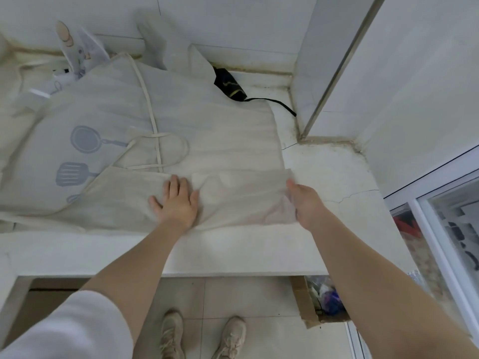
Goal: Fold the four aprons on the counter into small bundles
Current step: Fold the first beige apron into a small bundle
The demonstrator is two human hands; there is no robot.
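So nearest the front edge of the counter (233, 255) you've got both hands on a cream apron (220, 141) that's spread out flat over most of the surface. The near strip of it is already folded up over itself. The left hand (176, 200) lies flat on that fold, fingers straight and spread, just pressing it down. The right hand (303, 200) is at the fold's right end, toward the counter's right edge, and it looks like it's gripping the cloth there, though the fingertips are tucked under the fabric so I can't say for sure.

Handling-wise I'd guess thin cotton: light, floppy, zero stiffness, creases easily and slides a bit on the smooth top. Best to grab it by the hem corners and keep one palm pinning the fold. The long tie straps (155, 136) looped across the middle will flop around, so tuck them in first.

Further back, toward the back edge, there's a printed apron (77, 50) bunched at the left corner and a small black bundle (229, 84) with a trailing strap near the right one.
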